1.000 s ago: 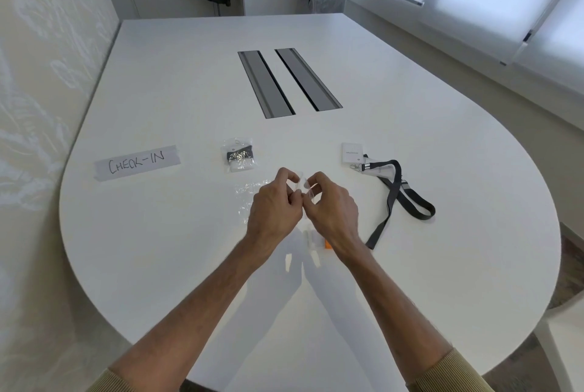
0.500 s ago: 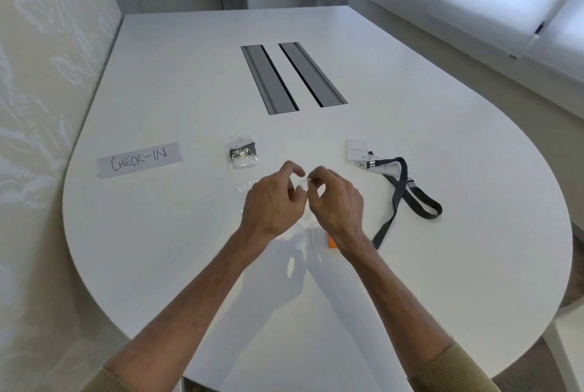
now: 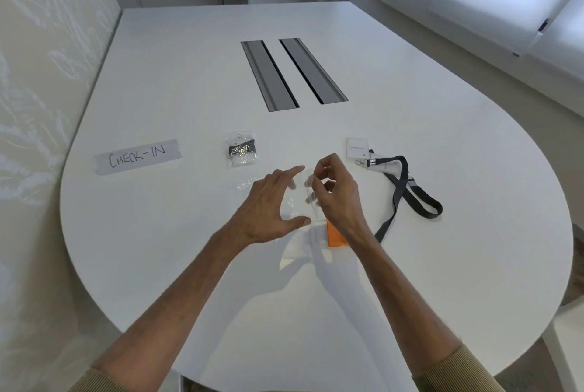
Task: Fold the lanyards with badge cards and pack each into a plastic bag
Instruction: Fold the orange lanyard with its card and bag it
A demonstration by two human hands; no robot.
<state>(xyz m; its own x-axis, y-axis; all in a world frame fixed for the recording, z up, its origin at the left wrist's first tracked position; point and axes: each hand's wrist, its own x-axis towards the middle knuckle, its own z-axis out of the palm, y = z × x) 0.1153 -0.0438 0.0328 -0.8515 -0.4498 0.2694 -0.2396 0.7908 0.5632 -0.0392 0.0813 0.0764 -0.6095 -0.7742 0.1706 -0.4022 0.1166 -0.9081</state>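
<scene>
My right hand (image 3: 335, 194) pinches the top edge of a clear plastic bag (image 3: 308, 195), which hangs above the white table (image 3: 442, 265). My left hand (image 3: 268, 202) hovers beside the bag with fingers spread and thumb out, holding nothing. A black lanyard (image 3: 407, 192) lies unfolded to the right, clipped to a white badge card (image 3: 357, 147). One packed bag with a folded lanyard (image 3: 241, 153) lies further back on the left. Another crumpled clear bag (image 3: 249, 184) lies partly behind my left hand.
A strip of tape reading CHECK-IN (image 3: 138, 156) is stuck at the left. An orange item (image 3: 335, 235) lies under my right wrist. Two grey cable slots (image 3: 292, 73) run along the table's middle. A wall borders the left side.
My left hand has let go of the bag's top edge and opened, moving down and left. My right hand still pinches the bag.
</scene>
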